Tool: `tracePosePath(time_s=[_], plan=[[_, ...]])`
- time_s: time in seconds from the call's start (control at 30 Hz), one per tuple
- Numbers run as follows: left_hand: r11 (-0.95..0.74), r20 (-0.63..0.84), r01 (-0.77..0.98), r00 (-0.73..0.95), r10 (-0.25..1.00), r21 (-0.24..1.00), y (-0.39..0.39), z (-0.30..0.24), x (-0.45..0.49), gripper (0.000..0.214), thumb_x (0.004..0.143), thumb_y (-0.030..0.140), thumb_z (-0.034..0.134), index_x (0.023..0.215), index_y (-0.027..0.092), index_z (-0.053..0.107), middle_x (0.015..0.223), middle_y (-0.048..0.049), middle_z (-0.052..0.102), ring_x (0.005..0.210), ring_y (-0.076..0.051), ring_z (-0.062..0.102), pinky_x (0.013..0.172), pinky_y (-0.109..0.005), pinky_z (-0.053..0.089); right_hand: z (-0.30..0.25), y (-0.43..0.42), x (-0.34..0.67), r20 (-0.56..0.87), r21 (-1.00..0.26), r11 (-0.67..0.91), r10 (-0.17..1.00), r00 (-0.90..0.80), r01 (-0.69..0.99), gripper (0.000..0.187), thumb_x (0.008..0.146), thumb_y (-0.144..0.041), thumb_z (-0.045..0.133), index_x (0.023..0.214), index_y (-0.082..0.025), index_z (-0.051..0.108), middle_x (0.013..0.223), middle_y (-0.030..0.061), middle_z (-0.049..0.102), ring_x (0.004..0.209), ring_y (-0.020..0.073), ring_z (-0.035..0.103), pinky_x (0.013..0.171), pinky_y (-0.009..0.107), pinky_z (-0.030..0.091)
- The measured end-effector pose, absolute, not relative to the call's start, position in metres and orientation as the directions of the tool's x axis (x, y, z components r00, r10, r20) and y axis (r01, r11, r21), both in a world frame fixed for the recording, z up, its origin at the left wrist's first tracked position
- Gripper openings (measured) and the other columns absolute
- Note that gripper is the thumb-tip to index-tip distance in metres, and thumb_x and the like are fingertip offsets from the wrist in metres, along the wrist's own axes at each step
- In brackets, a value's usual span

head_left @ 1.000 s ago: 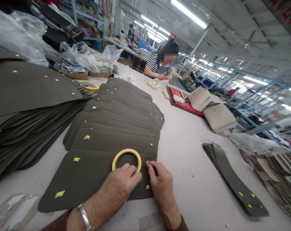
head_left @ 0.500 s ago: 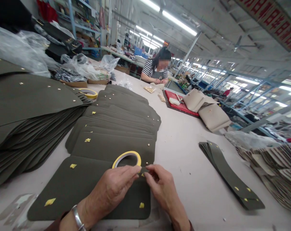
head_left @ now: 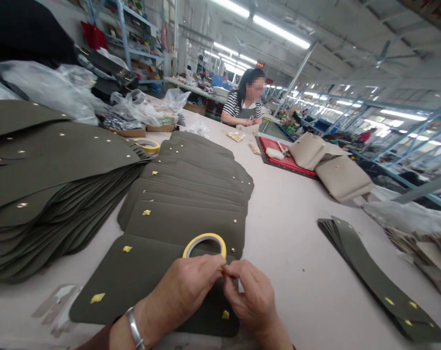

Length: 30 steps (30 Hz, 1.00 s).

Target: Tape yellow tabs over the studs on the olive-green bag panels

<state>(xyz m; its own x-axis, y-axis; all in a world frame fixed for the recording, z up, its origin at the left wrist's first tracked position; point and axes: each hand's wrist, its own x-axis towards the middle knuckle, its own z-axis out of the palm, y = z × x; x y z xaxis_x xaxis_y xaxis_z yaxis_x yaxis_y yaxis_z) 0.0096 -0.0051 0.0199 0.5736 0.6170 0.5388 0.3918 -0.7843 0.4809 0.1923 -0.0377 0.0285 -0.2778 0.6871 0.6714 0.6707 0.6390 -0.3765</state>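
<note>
A roll of yellow tape [head_left: 205, 240] stands on the nearest dark olive panel [head_left: 133, 277], which carries small yellow tape squares. My left hand [head_left: 187, 289] grips the roll's near edge, fingers closed. Touching it at the roll's right side, my right hand [head_left: 251, 296] pinches what looks like the tape's end; the piece itself is too small to make out. More olive panels [head_left: 191, 184] lie fanned out behind, each with brass studs.
A tall stack of olive panels [head_left: 42, 184] fills the left. Narrow olive strips [head_left: 373, 272] lie at the right. A second tape roll [head_left: 147, 144], plastic bags and boxes sit farther back. A person in a striped shirt [head_left: 244, 104] works at the table's far end beside a red tray [head_left: 284, 158].
My right hand has come off the panel's corner and met my left hand at the tape roll, now pinching there. The view shifted slightly.
</note>
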Motion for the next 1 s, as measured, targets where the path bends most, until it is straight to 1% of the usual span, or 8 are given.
tracePosePath(time_s=[0.1, 0.2, 0.37, 0.47, 0.53, 0.73, 0.87, 1.0], plan=[[-0.744, 0.42, 0.437, 0.629, 0.654, 0.505, -0.005, 0.025, 0.01, 0.017, 0.101, 0.021, 0.038, 0.095, 0.021, 0.054, 0.08, 0.0002, 0.065, 0.072, -0.016, 0.066, 0.063, -0.024, 0.053, 0.026, -0.038, 0.194, 0.696, -0.353, 0.625, 0.673, -0.251, 0.696, 0.017, 0.086, -0.005, 0.053, 0.086, -0.019, 0.063, 0.067, 0.0019, 0.067, 0.059, 0.0129, 0.065, 0.06, 0.021, 0.052], [-0.735, 0.385, 0.495, 0.635, 0.67, 0.463, -0.003, 0.026, 0.013, 0.014, 0.099, 0.02, 0.044, 0.088, 0.021, 0.053, 0.078, 0.0006, 0.062, 0.067, -0.016, 0.062, 0.058, -0.024, 0.048, 0.024, -0.039, 0.195, 0.633, -0.471, 0.563, 0.752, -0.184, 0.679, 0.014, 0.083, -0.009, 0.059, 0.082, -0.02, 0.067, 0.065, -0.0005, 0.068, 0.055, 0.0111, 0.065, 0.058, 0.018, 0.052], [-0.786, 0.539, 0.424, 0.573, 0.617, 0.45, -0.003, 0.024, 0.021, 0.018, 0.099, 0.016, 0.039, 0.087, 0.019, 0.052, 0.077, -0.0007, 0.06, 0.065, -0.015, 0.058, 0.057, -0.024, 0.044, 0.019, -0.036, 0.195, 0.17, -0.905, 0.107, 0.978, 0.119, 0.413, 0.017, 0.082, -0.03, 0.066, 0.069, -0.019, 0.068, 0.054, -0.0013, 0.064, 0.047, 0.0123, 0.06, 0.046, 0.019, 0.048], [-0.816, 0.59, 0.395, 0.563, 0.579, 0.423, -0.004, 0.02, 0.024, 0.017, 0.099, 0.015, 0.039, 0.088, 0.019, 0.051, 0.077, -0.0006, 0.06, 0.065, -0.015, 0.056, 0.059, -0.024, 0.044, 0.021, -0.025, 0.206, -0.077, -0.976, -0.116, 0.976, 0.203, 0.186, 0.029, 0.075, -0.044, 0.074, 0.067, -0.017, 0.068, 0.054, 0.0006, 0.064, 0.049, 0.0141, 0.06, 0.049, 0.022, 0.051], [-0.803, 0.527, 0.475, 0.606, 0.595, 0.36, -0.004, 0.016, 0.024, 0.014, 0.098, 0.014, 0.043, 0.088, 0.019, 0.051, 0.079, -0.0008, 0.06, 0.066, -0.016, 0.056, 0.061, -0.027, 0.044, 0.023, -0.017, 0.219, -0.145, -0.976, -0.175, 0.965, 0.218, 0.126, 0.036, 0.069, -0.049, 0.079, 0.07, -0.015, 0.07, 0.055, 0.0013, 0.065, 0.051, 0.0144, 0.06, 0.052, 0.024, 0.053], [-0.771, 0.328, 0.586, 0.697, 0.637, 0.25, 0.002, 0.004, 0.024, 0.013, 0.091, 0.009, 0.055, 0.087, 0.021, 0.051, 0.084, -0.0015, 0.06, 0.073, -0.02, 0.056, 0.061, -0.029, 0.043, 0.014, -0.007, 0.237, -0.193, -0.961, -0.224, 0.963, 0.19, 0.163, 0.039, 0.073, -0.052, 0.075, 0.075, -0.013, 0.07, 0.057, 0.001, 0.065, 0.05, 0.0131, 0.058, 0.053, 0.026, 0.051], [-0.768, 0.33, 0.592, 0.694, 0.64, 0.244, 0.002, -0.001, 0.025, 0.012, 0.092, 0.009, 0.053, 0.089, 0.021, 0.051, 0.084, -0.0014, 0.059, 0.073, -0.02, 0.054, 0.061, -0.028, 0.042, 0.01, -0.007, 0.226, -0.114, -0.915, -0.164, 0.981, 0.156, 0.367, 0.03, 0.083, -0.044, 0.066, 0.077, -0.015, 0.07, 0.058, -0.0009, 0.062, 0.05, 0.0118, 0.054, 0.048, 0.023, 0.044], [-0.758, 0.312, 0.596, 0.691, 0.652, 0.266, 0.001, -0.003, 0.024, 0.013, 0.09, 0.009, 0.057, 0.089, 0.021, 0.051, 0.084, -0.0011, 0.058, 0.073, -0.02, 0.054, 0.06, -0.029, 0.042, 0.014, -0.003, 0.217, 0.068, -0.786, 0.002, 0.994, 0.084, 0.618, 0.023, 0.087, -0.033, 0.059, 0.072, -0.018, 0.067, 0.06, -0.0008, 0.063, 0.055, 0.0134, 0.056, 0.055, 0.024, 0.043]])
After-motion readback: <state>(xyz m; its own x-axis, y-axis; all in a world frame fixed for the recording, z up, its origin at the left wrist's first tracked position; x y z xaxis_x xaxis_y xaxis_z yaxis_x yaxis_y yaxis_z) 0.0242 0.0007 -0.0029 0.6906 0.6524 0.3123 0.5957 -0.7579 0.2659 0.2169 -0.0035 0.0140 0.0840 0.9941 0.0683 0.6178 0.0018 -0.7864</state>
